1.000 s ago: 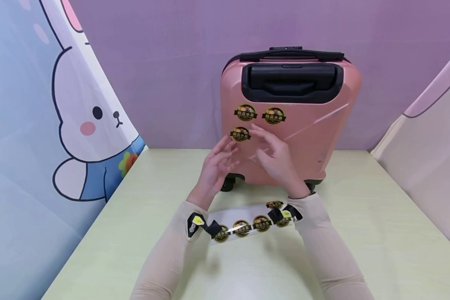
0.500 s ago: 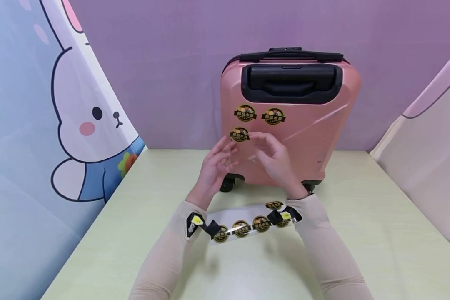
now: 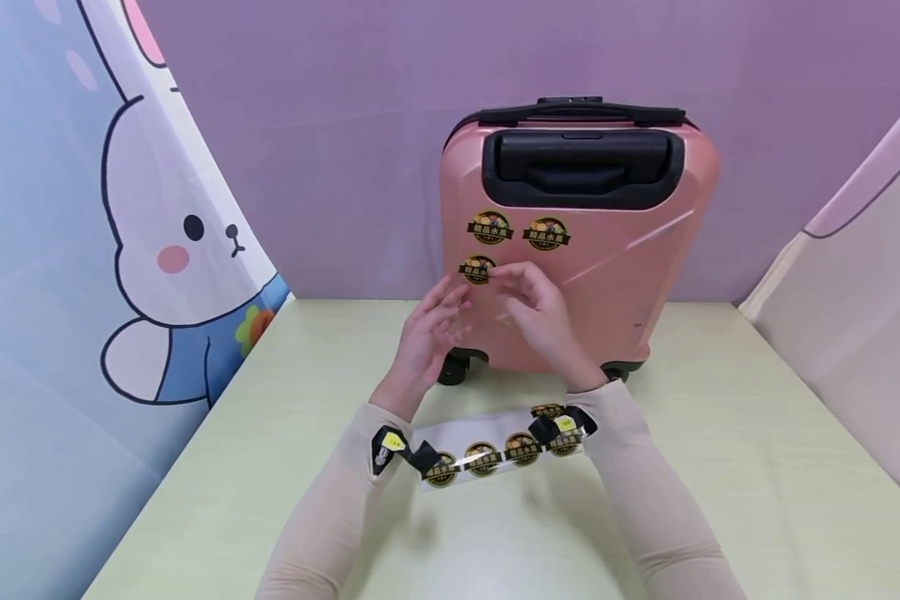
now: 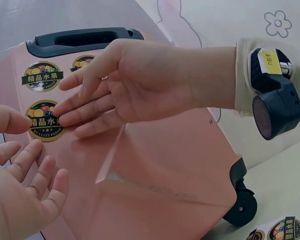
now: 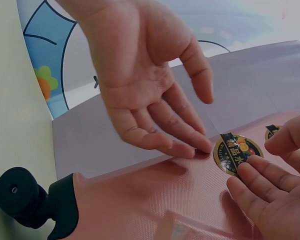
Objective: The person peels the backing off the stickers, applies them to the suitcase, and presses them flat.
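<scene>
Set near the back of a pale wood-grain tabletop [image 3: 720, 433], a pink hard-shell suitcase [image 3: 607, 283] stands upright before a purple backdrop [image 3: 345, 167], with table surface stretching to its left and right as far as a rabbit-printed panel [image 3: 157, 208] and a pale side panel [image 3: 870, 292]. A person's left hand [image 3: 423, 337], fingers loosely spread and slightly bent, is by the suitcase's left edge, its fingertips just beside the lower fruit sticker [image 3: 474, 269]. The right hand [image 3: 538, 312], fingers relaxed and gently bent, rests its fingertips on that sticker's right edge. One second earlier, those fingertips were higher and farther right; they have since come down and left over the sticker's end, while the left hand has scarcely shifted. Above sit the upper-left sticker [image 3: 491, 227] and the upper-right sticker [image 3: 547, 234], side by side under the recessed black trolley handle [image 3: 585, 158]. The suitcase's inside is hidden. Between the forearms, a white sticker sheet [image 3: 450, 433] lies on the table, bearing a row of four matching labels and one more at its upper right corner.
</scene>
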The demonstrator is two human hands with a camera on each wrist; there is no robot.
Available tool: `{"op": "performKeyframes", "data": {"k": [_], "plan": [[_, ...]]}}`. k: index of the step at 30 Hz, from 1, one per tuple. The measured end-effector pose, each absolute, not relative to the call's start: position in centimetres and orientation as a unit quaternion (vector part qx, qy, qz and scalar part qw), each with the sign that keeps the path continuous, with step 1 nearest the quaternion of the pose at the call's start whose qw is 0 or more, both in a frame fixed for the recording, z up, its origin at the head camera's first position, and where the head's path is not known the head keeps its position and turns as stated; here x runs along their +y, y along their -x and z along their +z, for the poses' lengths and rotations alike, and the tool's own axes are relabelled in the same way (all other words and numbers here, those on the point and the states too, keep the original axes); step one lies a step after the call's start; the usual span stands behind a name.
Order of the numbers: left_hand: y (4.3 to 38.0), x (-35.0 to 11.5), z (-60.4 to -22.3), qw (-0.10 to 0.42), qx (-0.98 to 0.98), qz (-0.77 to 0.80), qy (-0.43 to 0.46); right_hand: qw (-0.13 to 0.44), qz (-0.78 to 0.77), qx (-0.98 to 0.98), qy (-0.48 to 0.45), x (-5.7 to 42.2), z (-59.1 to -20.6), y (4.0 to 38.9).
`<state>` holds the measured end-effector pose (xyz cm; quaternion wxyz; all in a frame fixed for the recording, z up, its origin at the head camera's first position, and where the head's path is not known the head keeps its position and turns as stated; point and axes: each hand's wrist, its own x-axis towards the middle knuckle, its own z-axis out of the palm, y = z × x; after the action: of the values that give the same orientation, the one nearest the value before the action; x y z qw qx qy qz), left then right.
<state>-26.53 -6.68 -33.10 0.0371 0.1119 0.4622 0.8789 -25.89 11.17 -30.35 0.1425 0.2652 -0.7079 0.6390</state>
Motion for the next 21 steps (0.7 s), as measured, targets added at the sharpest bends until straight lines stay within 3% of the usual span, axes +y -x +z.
{"op": "performKeyframes", "data": {"k": [21], "plan": [[27.2, -7.7, -34.3, 0.044, 0.469, 0.879, -0.075, 0.169, 0.634, -0.697, -0.291, 9.7, -28.7, 27.0]]}}
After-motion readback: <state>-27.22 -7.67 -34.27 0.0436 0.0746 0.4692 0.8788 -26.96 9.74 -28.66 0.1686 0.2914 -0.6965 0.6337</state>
